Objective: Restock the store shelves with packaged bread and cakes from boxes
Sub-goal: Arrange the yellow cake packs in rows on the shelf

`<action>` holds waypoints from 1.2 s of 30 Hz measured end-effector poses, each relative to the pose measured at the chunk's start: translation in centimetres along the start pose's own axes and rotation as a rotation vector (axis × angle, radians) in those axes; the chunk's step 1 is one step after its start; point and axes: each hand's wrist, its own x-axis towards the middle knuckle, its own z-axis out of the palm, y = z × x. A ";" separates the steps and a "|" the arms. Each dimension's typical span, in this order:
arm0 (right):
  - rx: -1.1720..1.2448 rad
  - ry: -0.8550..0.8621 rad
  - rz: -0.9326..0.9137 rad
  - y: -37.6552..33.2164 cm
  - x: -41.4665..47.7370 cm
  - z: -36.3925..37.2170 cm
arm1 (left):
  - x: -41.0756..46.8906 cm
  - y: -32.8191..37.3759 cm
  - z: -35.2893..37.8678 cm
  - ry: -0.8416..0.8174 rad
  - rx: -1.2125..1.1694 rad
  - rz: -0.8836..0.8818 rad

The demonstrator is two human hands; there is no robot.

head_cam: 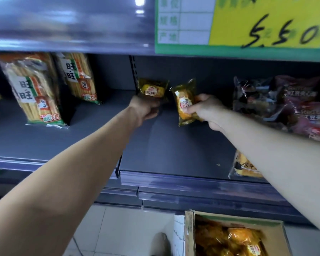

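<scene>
**Seat both bread packets at the back of the grey shelf**

Your left hand (146,110) grips a small gold-yellow plastic-wrapped bread packet (152,89) from below. Its fingers curl round the lower edge and the label faces you. The packet sits deep in the dark grey metal shelf (164,148), close to the rear wall. Cannot tell whether its base touches the shelf.

Your right hand (207,112) pinches a second gold-yellow packet (185,106) by its side. It is tilted, above the shelf, just right of the first and apart from it.

- Set the left one down first: upright, against the back, label out. Release only once it stands.
- Then square up the tilted one and lower it just beside, same facing.
- The wrappers look slick and soft, so they will probably topple. Lean them on the wall.
- Fill from the back. The bare shelf in front can take later rows.
- Stay off the tall striped rice-cracker bags (37,89) at left and the dark red bread bags (288,102) at right.

The open brown cardboard box (189,230) on the floor holds more orange-gold packets (236,239), so most of the restocking looks undone.
</scene>
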 end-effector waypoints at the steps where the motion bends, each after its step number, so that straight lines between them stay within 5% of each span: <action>1: 0.025 0.001 0.010 0.0 -0.1 0.1 | -0.8 0.0 0.5 -0.116 0.053 -0.015; 5: 0.182 -0.043 0.100 0.1 -0.3 0.5 | -2.3 -0.8 2.1 -0.366 0.165 -0.047; 12: 0.351 -0.198 0.193 0.7 0.3 0.2 | -1.8 -0.4 1.9 -0.342 0.104 0.005; 21: 0.284 -0.019 0.152 1.0 2.9 -0.2 | 1.2 1.2 1.1 -0.243 0.304 0.080; 27: 0.040 0.097 0.105 1.8 5.3 1.1 | 4.3 0.9 4.0 0.075 0.608 0.362; 36: -0.010 0.098 0.103 1.2 5.2 1.1 | 7.0 0.5 5.4 0.376 0.769 0.406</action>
